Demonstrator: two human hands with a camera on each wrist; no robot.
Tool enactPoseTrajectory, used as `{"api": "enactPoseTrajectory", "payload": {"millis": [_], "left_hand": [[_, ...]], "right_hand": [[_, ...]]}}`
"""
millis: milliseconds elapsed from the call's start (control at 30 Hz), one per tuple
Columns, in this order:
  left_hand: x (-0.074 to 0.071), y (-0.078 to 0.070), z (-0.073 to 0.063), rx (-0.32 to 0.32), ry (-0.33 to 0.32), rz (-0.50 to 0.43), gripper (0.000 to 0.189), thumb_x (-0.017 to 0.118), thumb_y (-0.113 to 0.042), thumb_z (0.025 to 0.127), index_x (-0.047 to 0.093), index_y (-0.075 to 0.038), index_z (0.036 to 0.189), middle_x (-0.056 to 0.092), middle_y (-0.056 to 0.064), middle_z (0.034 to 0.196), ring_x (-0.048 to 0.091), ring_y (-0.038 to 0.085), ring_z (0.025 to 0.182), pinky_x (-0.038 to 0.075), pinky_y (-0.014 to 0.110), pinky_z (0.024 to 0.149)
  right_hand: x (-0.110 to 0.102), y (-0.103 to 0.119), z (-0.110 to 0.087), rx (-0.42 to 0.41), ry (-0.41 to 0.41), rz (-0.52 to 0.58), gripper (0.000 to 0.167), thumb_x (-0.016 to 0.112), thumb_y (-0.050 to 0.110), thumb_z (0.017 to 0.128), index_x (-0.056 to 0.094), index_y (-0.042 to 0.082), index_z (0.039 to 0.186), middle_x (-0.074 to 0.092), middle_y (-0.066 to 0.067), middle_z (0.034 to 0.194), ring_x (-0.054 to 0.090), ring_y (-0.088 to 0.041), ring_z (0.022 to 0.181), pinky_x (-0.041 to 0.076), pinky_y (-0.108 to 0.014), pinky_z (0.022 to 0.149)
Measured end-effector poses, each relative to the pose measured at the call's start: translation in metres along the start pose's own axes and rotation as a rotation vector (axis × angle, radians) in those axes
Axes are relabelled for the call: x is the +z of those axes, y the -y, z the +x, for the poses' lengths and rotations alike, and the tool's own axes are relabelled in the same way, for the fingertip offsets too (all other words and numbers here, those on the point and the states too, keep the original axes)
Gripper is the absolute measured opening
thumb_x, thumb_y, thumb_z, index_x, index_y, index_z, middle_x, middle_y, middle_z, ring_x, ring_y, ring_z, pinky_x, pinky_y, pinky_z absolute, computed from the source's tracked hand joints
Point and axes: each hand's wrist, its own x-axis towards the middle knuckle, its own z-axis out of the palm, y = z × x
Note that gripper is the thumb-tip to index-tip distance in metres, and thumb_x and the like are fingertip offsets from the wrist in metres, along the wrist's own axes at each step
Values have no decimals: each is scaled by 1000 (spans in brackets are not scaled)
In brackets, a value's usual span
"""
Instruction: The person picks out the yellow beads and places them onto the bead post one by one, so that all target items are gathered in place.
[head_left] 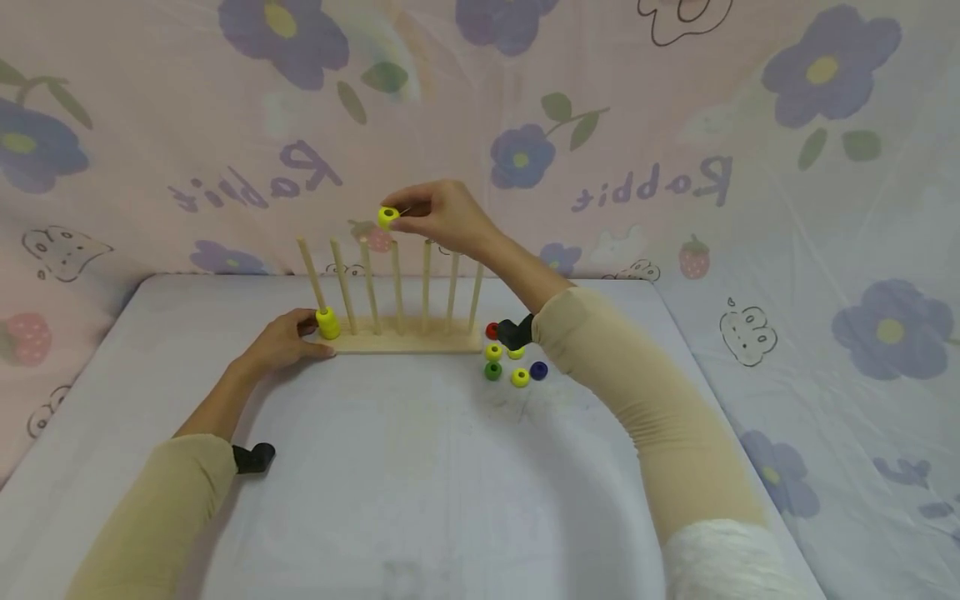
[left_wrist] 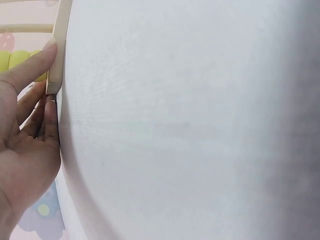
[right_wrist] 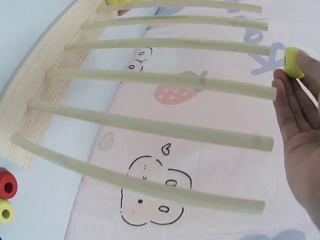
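A pale wooden rack (head_left: 408, 343) with a row of upright pegs stands toward the back of the table. Yellow beads (head_left: 327, 325) are stacked low on its leftmost peg. My left hand (head_left: 281, 343) grips the rack's left end, the thumb on the front edge and the other fingers around the end, as the left wrist view shows the base (left_wrist: 60, 40). Above the peg tops, my right hand (head_left: 450, 218) pinches a yellow bead (head_left: 386, 224) between thumb and fingertips. In the right wrist view that bead (right_wrist: 293, 70) is apart from the peg ends.
Loose beads lie by the rack's right end: a red one (head_left: 491, 332), a green one (head_left: 492, 377), a blue one (head_left: 542, 375) and several yellow ones (head_left: 520, 384). A patterned cloth (head_left: 442, 108) hangs behind the white-covered table (head_left: 390, 467).
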Motion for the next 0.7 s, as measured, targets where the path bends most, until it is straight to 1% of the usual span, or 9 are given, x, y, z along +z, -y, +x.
{"api": "enactPoseTrajectory", "payload": {"millis": [200,267,500,600,700], "left_hand": [[1,0,1,4,-3,-11,90,81,-31,84,32,9,148,40,30,148,39,45,136,30,56,115],[0,0,0,5,-4,-8,90,81,-32,84,33,9,148,40,31,148,39,45,136,30,57,115],[-4,2,1,9,7,-4,93,82,-33,84,31,9,149,39,31,148,38,46,136,30,57,115],[-2,3,2,16,7,-6,92,81,-32,84,32,9,148,39,31,148,39,46,136,30,57,115],[-1,4,3,19,4,-2,90,82,-32,84,33,9,147,40,31,147,39,46,135,31,56,115]], "right_hand": [[8,9,9,10,19,-18,30,74,12,91,71,5,120,73,-4,110,69,-8,95,55,-20,85],[12,11,13,3,19,-9,29,73,11,91,71,5,119,73,-5,110,69,-9,95,55,-19,85],[27,15,25,69,36,45,30,75,11,90,72,6,119,74,-3,108,69,-7,94,55,-19,85],[32,16,28,70,49,61,31,74,12,90,72,7,120,74,-2,108,70,-6,93,55,-18,84],[37,18,31,62,68,53,32,73,11,91,71,6,122,74,-2,109,69,-5,94,54,-17,85]]}}
